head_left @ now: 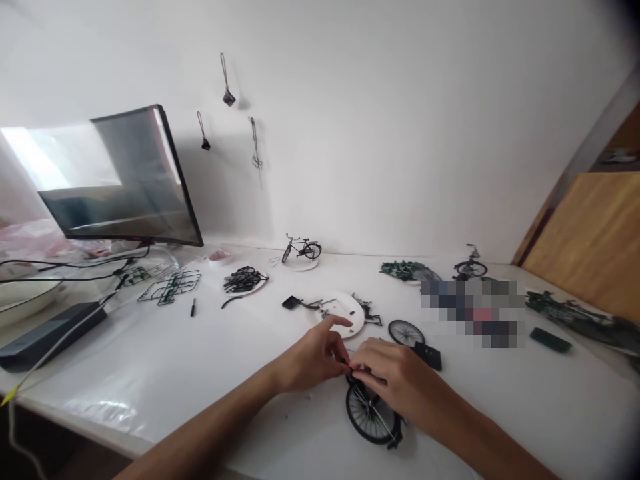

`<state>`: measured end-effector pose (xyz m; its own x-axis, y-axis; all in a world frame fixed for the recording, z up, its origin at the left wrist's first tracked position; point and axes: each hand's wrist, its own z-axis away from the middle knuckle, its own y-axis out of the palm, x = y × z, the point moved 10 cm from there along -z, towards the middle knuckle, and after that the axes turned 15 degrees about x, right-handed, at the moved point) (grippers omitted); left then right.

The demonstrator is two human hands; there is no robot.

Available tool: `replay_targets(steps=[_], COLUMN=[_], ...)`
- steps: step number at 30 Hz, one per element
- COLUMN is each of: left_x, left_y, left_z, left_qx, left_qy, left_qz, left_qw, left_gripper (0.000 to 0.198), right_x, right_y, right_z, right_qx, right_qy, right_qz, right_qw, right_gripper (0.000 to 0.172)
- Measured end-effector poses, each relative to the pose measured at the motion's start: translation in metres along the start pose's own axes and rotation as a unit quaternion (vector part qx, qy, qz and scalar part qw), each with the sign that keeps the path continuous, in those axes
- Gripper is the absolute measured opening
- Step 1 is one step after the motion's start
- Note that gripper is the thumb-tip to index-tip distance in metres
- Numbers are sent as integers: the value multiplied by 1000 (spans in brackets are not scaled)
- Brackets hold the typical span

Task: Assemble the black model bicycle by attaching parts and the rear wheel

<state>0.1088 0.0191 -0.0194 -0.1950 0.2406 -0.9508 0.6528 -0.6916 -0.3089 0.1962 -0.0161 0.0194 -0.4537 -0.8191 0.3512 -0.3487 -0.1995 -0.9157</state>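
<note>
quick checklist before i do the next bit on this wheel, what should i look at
1. Hands on the work: ok, the left hand and right hand meet at the edge of the black spoked wheel.
2. Anything pinched between the hands: cannot tell, hidden from this view.
3. Second spoked wheel: ok, lying beyond the right hand.
4. White round plate: ok, beyond the hands, with small parts on it.

Pixelated patch [473,313]; contents beneath it unreadable
</note>
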Motion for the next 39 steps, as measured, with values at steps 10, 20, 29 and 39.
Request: replay_targets(steps=[10,20,29,39], left_x=[-1,-3,-4,-2], left_y=[1,0,1,6], left_z=[2,3,4,0], left_qx=[9,8,11,25], left_qy=[10,-9,-15,6], left_qz=[-5,-16,-37,-33], left_qw=[1000,1000,999,999], left_gripper=[63,65,62,59], right_x=[1,5,-2,5], right_y=[-17,-8,-4,-6], right_z=[5,1,0,2], right_qx=[-15,26,30,12], right_qy=[-25,-3,16,-14], right_qz=[-1,-8,-22,0], right_qw=[1000,1000,999,1000], right_gripper=[8,9,12,7])
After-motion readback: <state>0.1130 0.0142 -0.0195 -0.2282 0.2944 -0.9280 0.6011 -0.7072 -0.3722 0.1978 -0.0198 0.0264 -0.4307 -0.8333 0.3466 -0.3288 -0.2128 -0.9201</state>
